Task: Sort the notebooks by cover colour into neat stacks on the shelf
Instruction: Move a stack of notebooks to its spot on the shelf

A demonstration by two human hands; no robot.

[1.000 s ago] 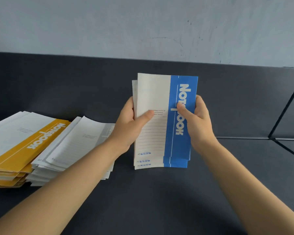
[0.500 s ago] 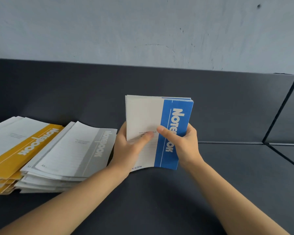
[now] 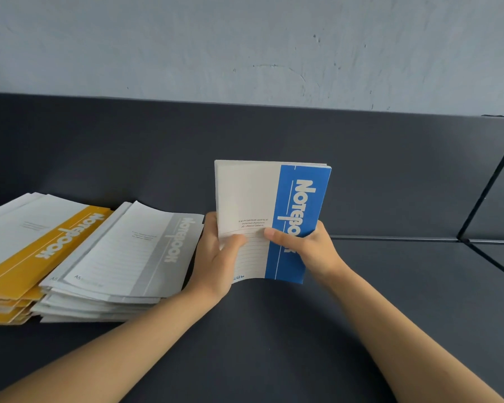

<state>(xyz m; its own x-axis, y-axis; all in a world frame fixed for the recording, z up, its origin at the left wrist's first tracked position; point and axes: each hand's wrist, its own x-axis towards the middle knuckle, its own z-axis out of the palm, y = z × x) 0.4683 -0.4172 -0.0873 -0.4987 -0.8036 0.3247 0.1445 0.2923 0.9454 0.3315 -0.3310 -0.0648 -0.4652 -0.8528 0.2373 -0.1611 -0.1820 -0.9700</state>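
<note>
Both hands hold a small stack of blue-and-white notebooks (image 3: pixel 274 205) upright on the dark shelf (image 3: pixel 274 344), bottom edge touching the surface. My left hand (image 3: pixel 218 257) grips its left edge, thumb across the white cover. My right hand (image 3: pixel 309 248) grips the blue spine side, thumb on the front. To the left lies a stack of grey notebooks (image 3: pixel 122 257), slightly fanned. Further left sits a stack of yellow notebooks (image 3: pixel 26 251), cut off by the frame edge.
A dark back panel (image 3: pixel 274 135) rises behind the shelf under a pale wall (image 3: pixel 245 45). A seam and corner of panels (image 3: pixel 463 239) lie at the right, with bare shelf surface beside them.
The blue stack came down from mid-air to stand on the shelf, its uneven notebooks squared up. Both hands slid lower on it. The view shifted so the grey stack's cover shows fully.
</note>
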